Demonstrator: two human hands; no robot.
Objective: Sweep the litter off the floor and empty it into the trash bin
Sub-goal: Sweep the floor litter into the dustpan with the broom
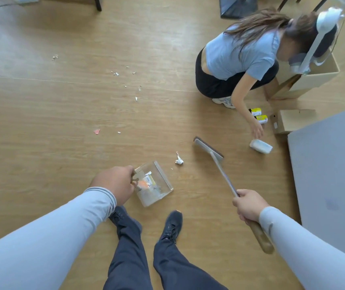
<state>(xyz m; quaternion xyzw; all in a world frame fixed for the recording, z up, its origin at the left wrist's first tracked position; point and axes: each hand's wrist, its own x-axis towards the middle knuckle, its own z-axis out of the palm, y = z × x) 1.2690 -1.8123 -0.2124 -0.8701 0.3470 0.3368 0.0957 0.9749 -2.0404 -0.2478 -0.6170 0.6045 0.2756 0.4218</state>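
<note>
- Left hand (116,184) curled round the handle of a clear dustpan (159,192), gripping it; pan sits low at the wooden floor (41,122), just ahead of the wearer's shoes.
- Dustpan holds collected litter: white paper scraps, an orange piece, small wrapper bits, bunched near the handle end.
- Right hand (249,205) wrapped tight round the broom (215,159) stick, wooden grip end poking out behind the fist; broom head rests on the floor to the right of the pan, well apart from it.
- Crumpled white paper wad (179,160) on the floor between pan mouth and broom head, touching neither.
- More litter farther out: pink scrap (96,131), scattered white bits (125,80) up the floor.
- Trash bin: can't tell which thing it is.
- Second person (240,59) crouches at upper right, a hand just above a white lidded tub (260,146); contents not visible.
- Open cardboard boxes (297,120) near them, insides hidden; two yellow-labelled packs (258,115) beside the smaller box.
- Grey panel (330,174) at right edge.
</note>
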